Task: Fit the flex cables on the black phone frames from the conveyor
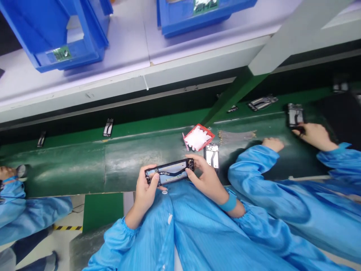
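Observation:
A phone chassis (172, 174) with its inside facing up is held between my two hands over the near edge of the green bench. A dark flex cable (175, 173) runs lengthwise across it. My left hand (147, 186) grips the left end, thumb on top. Around the right end closes my right hand (205, 176), its thumb on the frame and a blue band on the wrist. Just beyond that hand, a second opened phone (212, 155) lies on the bench. Close by stands a red tray (213, 136) with white pieces (197, 137) in it.
Thin cables (237, 136) lie right of the tray. Co-workers' hands (316, 136) (8, 173) are on both sides; the right one touches another phone (295, 114). More phone bodies (108, 127) lie along the back. A shelf (126, 84) with blue bins (96, 56) overhangs the bench, beside a slanting post (234, 96).

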A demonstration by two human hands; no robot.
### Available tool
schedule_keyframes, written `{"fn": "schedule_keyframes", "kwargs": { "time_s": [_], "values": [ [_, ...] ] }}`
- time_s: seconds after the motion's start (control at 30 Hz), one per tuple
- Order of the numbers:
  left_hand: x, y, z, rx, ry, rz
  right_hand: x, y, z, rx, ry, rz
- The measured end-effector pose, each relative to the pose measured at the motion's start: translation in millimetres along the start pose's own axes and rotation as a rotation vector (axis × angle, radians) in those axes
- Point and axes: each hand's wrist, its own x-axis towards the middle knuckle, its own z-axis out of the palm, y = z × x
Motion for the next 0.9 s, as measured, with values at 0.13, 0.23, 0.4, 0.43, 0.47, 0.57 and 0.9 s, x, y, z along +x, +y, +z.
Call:
{"fn": "schedule_keyframes", "kwargs": {
  "time_s": [0.13,0.23,0.4,0.43,0.47,0.57,0.9],
  "values": [
    [-3.2,-0.6,3.9,0.065,-0.009,0.039,4.2,-0.6,1.2,-0.018,0.040,-0.011],
    [-4.7,-0.1,9.3,0.108,-0.014,0.077,6.8,-3.5,5.7,-0.042,0.092,0.004],
    [-4.0,-0.8,19.3,0.218,-0.042,0.223,10.2,-16.7,18.9,-0.097,0.205,0.004],
    [-3.9,-1.6,20.8,0.233,-0.045,0.247,10.7,-20.1,21.4,-0.100,0.218,-0.005],
    [-4.0,-2.6,22.0,0.240,-0.044,0.264,11.0,-23.4,23.5,-0.100,0.226,-0.015],
    [-5.4,-5.9,24.7,0.243,-0.025,0.282,10.8,-30.1,27.9,-0.091,0.234,-0.038],
    [6.1,-15.4,27.6,0.284,0.069,0.384,3.9,-31.4,31.3,-0.146,0.206,0.043]
  ]
}}
